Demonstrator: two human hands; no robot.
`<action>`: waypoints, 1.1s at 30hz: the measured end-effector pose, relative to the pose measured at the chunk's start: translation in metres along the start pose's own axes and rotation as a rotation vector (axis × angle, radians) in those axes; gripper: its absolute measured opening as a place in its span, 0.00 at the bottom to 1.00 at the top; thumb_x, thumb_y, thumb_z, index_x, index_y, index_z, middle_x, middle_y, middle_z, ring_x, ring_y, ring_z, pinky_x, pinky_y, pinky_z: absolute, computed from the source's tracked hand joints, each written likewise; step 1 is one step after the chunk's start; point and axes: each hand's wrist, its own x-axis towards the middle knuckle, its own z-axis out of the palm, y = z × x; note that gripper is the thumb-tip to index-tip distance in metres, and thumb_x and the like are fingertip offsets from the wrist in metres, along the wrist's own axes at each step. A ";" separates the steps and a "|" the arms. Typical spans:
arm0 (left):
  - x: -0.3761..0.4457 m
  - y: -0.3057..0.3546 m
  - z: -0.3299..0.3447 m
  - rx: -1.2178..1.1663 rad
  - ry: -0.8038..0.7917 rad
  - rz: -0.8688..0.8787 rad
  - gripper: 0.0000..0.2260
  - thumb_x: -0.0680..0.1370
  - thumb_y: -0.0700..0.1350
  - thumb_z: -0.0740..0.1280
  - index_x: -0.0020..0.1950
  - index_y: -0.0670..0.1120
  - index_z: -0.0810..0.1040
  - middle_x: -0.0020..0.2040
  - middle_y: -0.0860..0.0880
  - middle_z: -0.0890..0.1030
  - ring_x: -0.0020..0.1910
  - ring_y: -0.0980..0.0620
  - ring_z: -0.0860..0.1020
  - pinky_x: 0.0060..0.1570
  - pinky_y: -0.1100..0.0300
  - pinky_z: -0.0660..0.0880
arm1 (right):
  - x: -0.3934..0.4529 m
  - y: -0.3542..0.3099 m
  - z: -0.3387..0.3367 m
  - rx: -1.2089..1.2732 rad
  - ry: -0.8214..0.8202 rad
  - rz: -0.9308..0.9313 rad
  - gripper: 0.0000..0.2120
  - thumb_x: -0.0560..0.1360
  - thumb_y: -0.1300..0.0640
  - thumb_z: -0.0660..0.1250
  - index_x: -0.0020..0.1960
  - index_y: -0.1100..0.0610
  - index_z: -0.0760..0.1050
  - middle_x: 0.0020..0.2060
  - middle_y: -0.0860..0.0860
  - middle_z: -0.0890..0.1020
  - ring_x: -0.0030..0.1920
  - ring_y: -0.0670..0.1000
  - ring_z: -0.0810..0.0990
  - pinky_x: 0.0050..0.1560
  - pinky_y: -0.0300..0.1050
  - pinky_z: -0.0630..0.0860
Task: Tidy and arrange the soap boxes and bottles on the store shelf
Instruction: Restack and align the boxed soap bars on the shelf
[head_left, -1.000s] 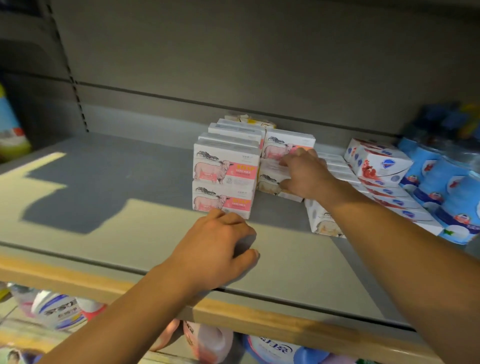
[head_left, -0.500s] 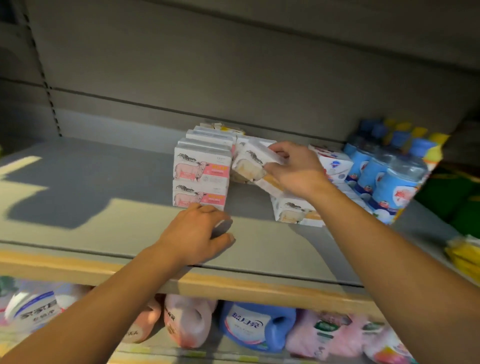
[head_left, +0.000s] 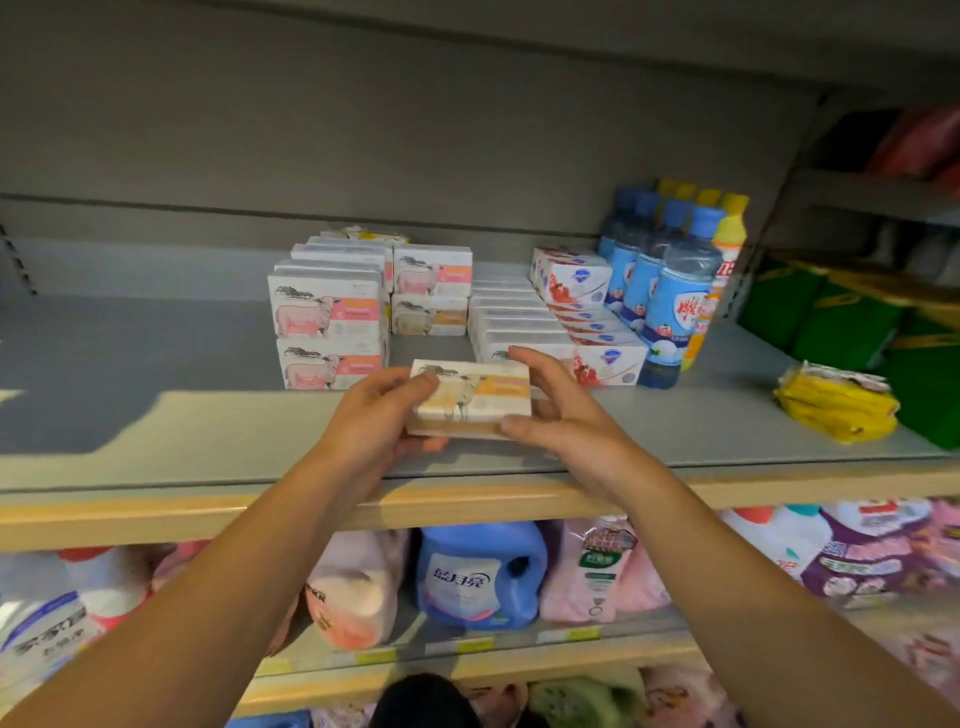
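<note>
Both our left hand (head_left: 382, 415) and right hand (head_left: 558, 410) grip the orange soap box (head_left: 471, 397) above the shelf's front edge (head_left: 156, 512), probably to square it up for stacking.

The grey shelf (head_left: 156, 415) is flat and has a pale wood-coloured front edge (head_left: 156, 514). Behind the shelf stands a plain grey back wall (head_left: 415, 130) with a dark line running across it. At the far left of the shelf, a strip with small slots (head_left: 15, 260) goes up the wall. Bright light falls on the front part of the shelf, and a big dark shadow (head_left: 104, 353) lies on the left part, farther back. Below the shelf is a lower shelf (head_left: 467, 649) with little yellow price tags on its edge. To the right of the shelf stands another rack (head_left: 857, 197), dim and blurry.
</note>
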 end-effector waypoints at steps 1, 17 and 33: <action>0.003 0.001 -0.001 -0.011 0.000 -0.022 0.07 0.78 0.45 0.69 0.53 0.42 0.80 0.43 0.44 0.85 0.39 0.50 0.84 0.32 0.57 0.80 | -0.001 0.008 0.002 0.023 0.002 -0.019 0.34 0.73 0.64 0.73 0.72 0.45 0.65 0.63 0.44 0.77 0.58 0.41 0.79 0.55 0.37 0.77; -0.001 -0.007 -0.006 0.028 -0.148 0.150 0.10 0.80 0.38 0.63 0.59 0.45 0.79 0.47 0.42 0.84 0.37 0.46 0.81 0.39 0.54 0.81 | 0.005 0.029 0.003 0.226 0.203 -0.040 0.20 0.73 0.53 0.72 0.63 0.39 0.76 0.61 0.45 0.80 0.59 0.49 0.81 0.52 0.48 0.81; -0.009 -0.008 -0.004 0.326 -0.167 0.461 0.17 0.76 0.35 0.69 0.64 0.44 0.78 0.58 0.47 0.83 0.58 0.47 0.80 0.58 0.52 0.77 | -0.004 0.016 0.020 -0.326 0.325 -0.271 0.26 0.70 0.61 0.75 0.67 0.51 0.74 0.62 0.48 0.75 0.62 0.45 0.74 0.64 0.36 0.70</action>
